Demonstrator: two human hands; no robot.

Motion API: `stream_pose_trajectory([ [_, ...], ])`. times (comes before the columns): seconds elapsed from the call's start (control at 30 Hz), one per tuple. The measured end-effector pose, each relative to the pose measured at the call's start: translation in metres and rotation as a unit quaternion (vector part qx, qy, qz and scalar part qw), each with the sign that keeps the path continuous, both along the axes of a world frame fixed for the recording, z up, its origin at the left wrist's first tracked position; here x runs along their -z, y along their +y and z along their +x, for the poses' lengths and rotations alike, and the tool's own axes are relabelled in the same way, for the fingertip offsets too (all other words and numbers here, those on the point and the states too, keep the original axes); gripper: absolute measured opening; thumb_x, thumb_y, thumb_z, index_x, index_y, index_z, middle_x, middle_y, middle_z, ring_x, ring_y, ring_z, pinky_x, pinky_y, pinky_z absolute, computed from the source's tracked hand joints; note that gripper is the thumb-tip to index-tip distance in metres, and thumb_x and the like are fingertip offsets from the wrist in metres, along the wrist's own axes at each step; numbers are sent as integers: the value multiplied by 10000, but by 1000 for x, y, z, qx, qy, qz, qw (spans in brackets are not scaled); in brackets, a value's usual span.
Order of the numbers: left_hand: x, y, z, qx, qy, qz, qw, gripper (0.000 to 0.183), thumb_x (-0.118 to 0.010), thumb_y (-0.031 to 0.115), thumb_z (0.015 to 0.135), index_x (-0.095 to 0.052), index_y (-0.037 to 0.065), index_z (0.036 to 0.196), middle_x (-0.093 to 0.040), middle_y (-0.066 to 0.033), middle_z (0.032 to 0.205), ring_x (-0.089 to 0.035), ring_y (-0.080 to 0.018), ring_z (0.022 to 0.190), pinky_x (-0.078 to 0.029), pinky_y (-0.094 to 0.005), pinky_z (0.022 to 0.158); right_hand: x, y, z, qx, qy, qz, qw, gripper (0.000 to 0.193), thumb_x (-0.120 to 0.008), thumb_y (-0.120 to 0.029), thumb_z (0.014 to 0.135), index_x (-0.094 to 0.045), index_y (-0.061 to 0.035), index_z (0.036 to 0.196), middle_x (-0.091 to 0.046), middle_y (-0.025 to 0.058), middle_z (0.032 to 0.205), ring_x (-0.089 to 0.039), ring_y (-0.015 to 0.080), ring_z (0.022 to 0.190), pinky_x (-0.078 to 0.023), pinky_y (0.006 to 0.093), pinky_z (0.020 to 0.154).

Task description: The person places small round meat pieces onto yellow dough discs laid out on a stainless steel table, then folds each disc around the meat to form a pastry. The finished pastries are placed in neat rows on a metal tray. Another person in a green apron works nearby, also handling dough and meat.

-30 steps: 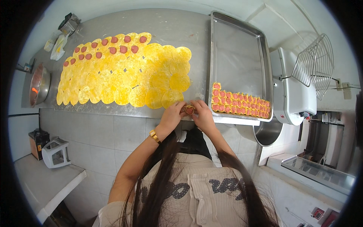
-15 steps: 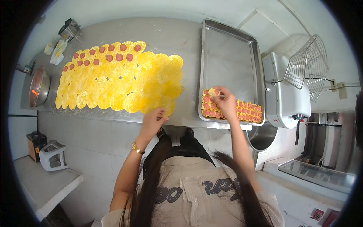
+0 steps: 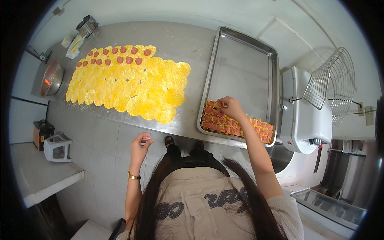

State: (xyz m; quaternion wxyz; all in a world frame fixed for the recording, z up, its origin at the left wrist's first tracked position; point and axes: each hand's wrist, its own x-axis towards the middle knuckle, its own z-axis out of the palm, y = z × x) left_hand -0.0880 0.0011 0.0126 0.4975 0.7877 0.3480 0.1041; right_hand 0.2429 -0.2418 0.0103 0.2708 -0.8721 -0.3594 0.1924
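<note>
My right hand point(image 3: 232, 109) reaches into the steel tray point(image 3: 205, 86), fingers pinched at the left end of the back row of open-topped dumplings point(image 3: 215, 119). The dumpling at its fingertips is mostly hidden by them. Packed in tight rows, the dumplings show pink filling inside yellow wrappers along the tray's near side. Off the table's near edge, my left hand point(image 3: 140, 149) hangs in the air with fingers drawn together around something thin that I cannot make out. Round yellow wrappers point(image 3: 120, 86) overlap on the steel table, and pink filling balls point(image 3: 129, 60) sit on the far rows.
A metal bowl point(image 3: 52, 78) stands at the table's left end, with a steel container point(image 3: 87, 26) and a crumpled plastic bag point(image 3: 75, 48) behind it. Right of the tray is a white machine point(image 3: 306, 112) with a wire guard point(image 3: 332, 84). A white stool-like object point(image 3: 58, 147) sits at lower left.
My right hand has lowered the dumpling from above the tray to the row's left end. The left hand has drawn back from the wrappers, toward me and left. The view has turned slightly.
</note>
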Motion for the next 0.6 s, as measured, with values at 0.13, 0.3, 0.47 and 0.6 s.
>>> stream_pose_trajectory([
  [0.13, -11, -16, -1, -24, 38, 13, 999, 246, -701, 1, 728, -608, 19, 955, -637, -62, 811, -611, -122, 697, -482, -248, 606, 1, 0, 3, -3, 10, 34, 999, 271, -656, -66, 704, -658, -37, 973, -620, 132, 885, -630, 268, 774, -526, 326, 726],
  [0.3, -15, -37, -2, -37, 39, 42, 998, 235, -691, -7, 727, -608, -1, 946, -639, -97, 812, -626, -161, 690, -497, -265, 606, 1, 0, 5, -34, 30, 25, 999, 281, -627, -55, 702, -656, -22, 980, -617, 142, 891, -628, 280, 803, -516, 340, 752],
  [0.47, -13, -55, -5, -54, 71, 28, 996, 229, -694, 7, 738, -610, 17, 951, -646, -70, 831, -631, -138, 709, -484, -254, 596, 2, 2, 7, -72, 22, 48, 996, 271, -607, -57, 681, -655, -16, 944, -610, 159, 879, -610, 311, 802, -498, 367, 746],
  [0.6, -12, -64, -7, -44, 75, 49, 995, 227, -689, -1, 741, -605, 9, 951, -645, -75, 820, -632, -138, 704, -483, -251, 590, 4, 5, 6, -93, 0, 60, 994, 202, -581, -49, 644, -649, -17, 832, -597, 186, 845, -578, 368, 792, -475, 415, 718],
])
